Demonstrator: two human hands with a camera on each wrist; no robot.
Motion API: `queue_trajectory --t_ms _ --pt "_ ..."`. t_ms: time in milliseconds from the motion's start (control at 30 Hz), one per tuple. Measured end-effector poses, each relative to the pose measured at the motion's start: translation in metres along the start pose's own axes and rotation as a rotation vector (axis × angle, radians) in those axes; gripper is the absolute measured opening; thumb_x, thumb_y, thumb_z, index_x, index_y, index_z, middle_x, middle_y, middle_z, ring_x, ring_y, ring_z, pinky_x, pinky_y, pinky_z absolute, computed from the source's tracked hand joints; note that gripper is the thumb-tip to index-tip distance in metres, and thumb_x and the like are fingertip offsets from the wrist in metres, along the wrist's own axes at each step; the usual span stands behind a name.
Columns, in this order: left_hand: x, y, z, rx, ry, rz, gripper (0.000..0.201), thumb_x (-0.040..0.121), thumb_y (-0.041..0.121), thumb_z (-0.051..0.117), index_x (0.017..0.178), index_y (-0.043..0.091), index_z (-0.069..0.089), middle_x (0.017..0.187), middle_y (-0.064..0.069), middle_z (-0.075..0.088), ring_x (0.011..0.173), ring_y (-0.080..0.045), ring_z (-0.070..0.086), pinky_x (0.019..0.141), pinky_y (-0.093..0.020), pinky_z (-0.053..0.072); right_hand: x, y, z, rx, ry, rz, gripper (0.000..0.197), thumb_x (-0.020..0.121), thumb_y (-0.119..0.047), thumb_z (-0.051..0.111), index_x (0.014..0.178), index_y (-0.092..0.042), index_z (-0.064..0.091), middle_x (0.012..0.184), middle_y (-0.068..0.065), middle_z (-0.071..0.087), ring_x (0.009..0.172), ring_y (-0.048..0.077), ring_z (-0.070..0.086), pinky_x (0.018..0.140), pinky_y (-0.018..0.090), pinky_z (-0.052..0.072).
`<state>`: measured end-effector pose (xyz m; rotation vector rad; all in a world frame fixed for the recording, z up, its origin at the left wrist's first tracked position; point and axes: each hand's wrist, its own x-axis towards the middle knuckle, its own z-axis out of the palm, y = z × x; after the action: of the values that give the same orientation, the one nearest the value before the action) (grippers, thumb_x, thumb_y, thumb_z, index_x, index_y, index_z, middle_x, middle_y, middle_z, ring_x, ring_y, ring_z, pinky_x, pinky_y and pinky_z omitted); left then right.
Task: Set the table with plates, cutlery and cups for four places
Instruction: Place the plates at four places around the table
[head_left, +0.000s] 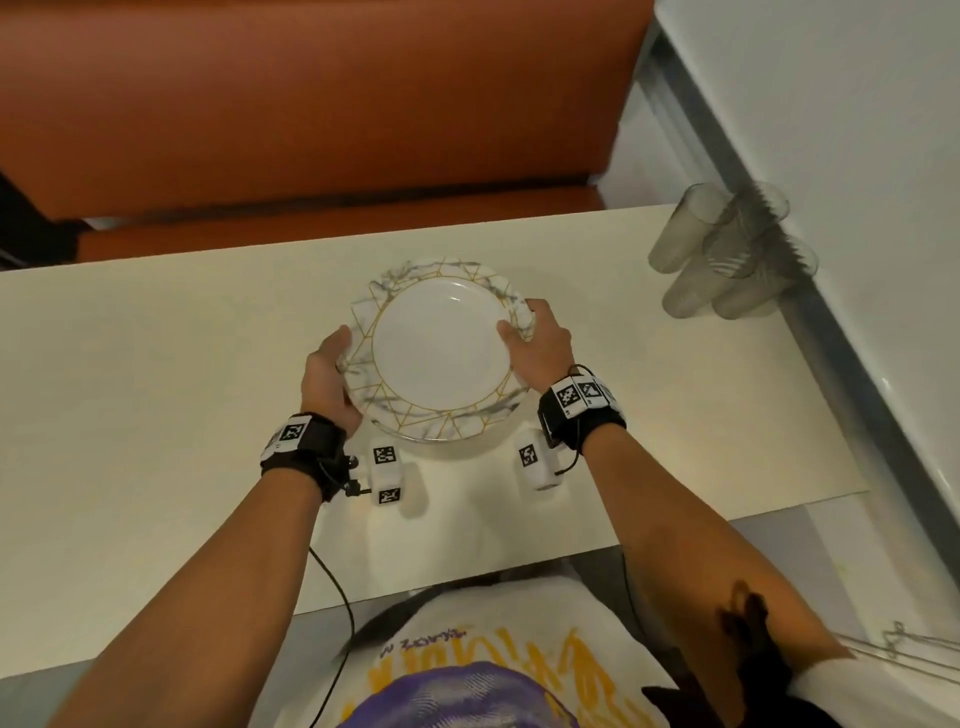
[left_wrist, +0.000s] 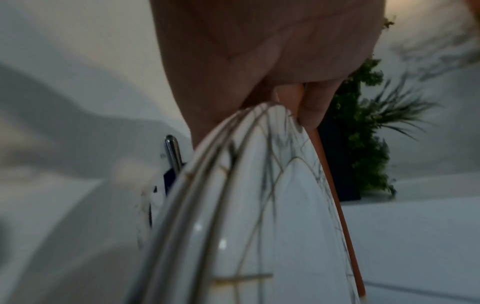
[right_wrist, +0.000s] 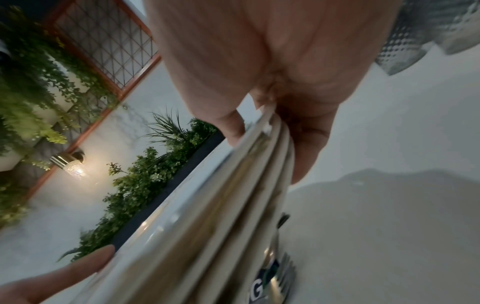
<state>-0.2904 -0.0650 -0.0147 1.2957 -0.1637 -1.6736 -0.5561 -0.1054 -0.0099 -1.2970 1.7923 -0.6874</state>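
Both hands — the left hand (head_left: 327, 376) and right hand (head_left: 540, 345) — grip opposite rims of the plate stack (head_left: 439, 353) above the desk (head_left: 156, 364), no place laid yet — cups (head_left: 727, 249) clustered at the far right, forks (right_wrist: 281, 273) underneath.

Both arms reach forward, left hand (head_left: 327, 382) and right hand (head_left: 540, 345) curled, gripping opposite rims of the plate stack (head_left: 439, 358)

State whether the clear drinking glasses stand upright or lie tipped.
Upright: the clear drinking glasses stand clustered at the cream table's far right corner.
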Motion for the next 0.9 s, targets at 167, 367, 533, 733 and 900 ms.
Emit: queue_trajectory --t_ms 167,367,533,733,900 --pt "-0.004 0.014 -0.025 0.039 0.041 0.046 0.059 0.1 0.064 0.049 0.144 0.025 0.058 0.14 -0.009 0.066 0.127 -0.033 0.064 0.106 -0.056 0.049 0.001 -0.027 0.021 -0.033 -0.003 -0.063 0.047 0.101 -0.035 0.055 0.141 -0.013 0.042 0.108 0.011 0.062 0.095 0.028 0.059 0.078 0.03 0.042" --pt "0.009 0.019 -0.016 0.282 0.356 0.235 0.055 0.101 0.059 0.047 0.148 0.029 0.051 0.143 0.005 0.055 0.13 -0.022 0.051 0.108 -0.045 0.042 0.029 -0.052 0.01 -0.036 -0.027 -0.068 0.039 0.104 -0.033 0.048 0.134 -0.009 0.044 0.101 0.006 0.059 0.087 0.025 0.057 0.067 0.029 0.04" --pt "0.025 0.03 -0.002 0.222 0.503 0.371 0.046 0.103 0.052 0.051 0.142 0.028 0.056 0.138 0.002 0.063 0.128 -0.022 0.059 0.104 -0.04 0.05 0.079 -0.055 -0.019 0.185 0.089 -0.029 0.028 0.102 -0.028 0.046 0.123 -0.012 0.056 0.112 0.004 0.064 0.103 0.025 0.061 0.085 0.036 0.049" --pt "0.04 0.051 0.003 0.174 0.637 0.486 0.038 0.106 0.044 0.049 0.136 0.022 0.058 0.119 0.003 0.069 0.107 -0.016 0.066 0.091 -0.034 0.059 0.153 -0.003 -0.053 0.441 0.201 0.136 0.03 0.092 -0.031 0.047 0.116 -0.02 0.062 0.12 0.008 0.066 0.113 0.029 0.062 0.1 0.052 0.052" --pt "0.049 0.056 -0.002 0.174 0.738 0.501 0.031 0.1 0.051 0.052 0.119 0.03 0.064 0.113 0.004 0.072 0.108 -0.019 0.07 0.097 -0.047 0.059 0.177 0.031 -0.059 0.421 0.241 0.287 0.041 0.102 -0.025 0.043 0.14 -0.011 0.05 0.136 0.009 0.058 0.123 0.03 0.055 0.106 0.048 0.048"
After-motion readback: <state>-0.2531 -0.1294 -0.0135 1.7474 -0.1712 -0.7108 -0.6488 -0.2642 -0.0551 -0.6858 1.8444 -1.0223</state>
